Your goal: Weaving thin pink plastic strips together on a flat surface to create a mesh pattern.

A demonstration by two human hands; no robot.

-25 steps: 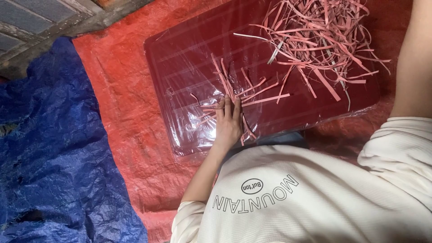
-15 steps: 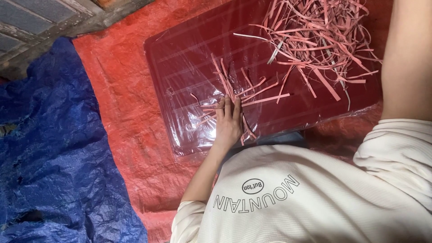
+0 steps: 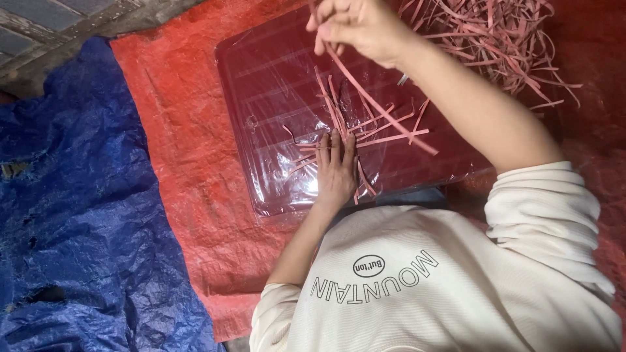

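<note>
My left hand [image 3: 336, 171] lies flat, fingers together, pressing a small bundle of pink strips [image 3: 355, 127] onto a dark red board wrapped in clear plastic [image 3: 267, 85]. My right hand [image 3: 355, 26] is raised over the board's far side, fingers pinched on one long pink strip [image 3: 385, 107] that slants down toward the board's right part. A loose heap of pink strips [image 3: 495, 39] lies on the board's far right.
The board rests on an orange-red tarpaulin [image 3: 182, 143]. A crumpled blue tarpaulin [image 3: 72, 215] covers the left side. A stone or tiled floor edge [image 3: 65, 26] shows at the top left. My cream sweater [image 3: 443, 280] fills the lower right.
My right arm has swung in from the right edge, and its hand now holds a long strip above the board. The left hand stays pressed on the bundle.
</note>
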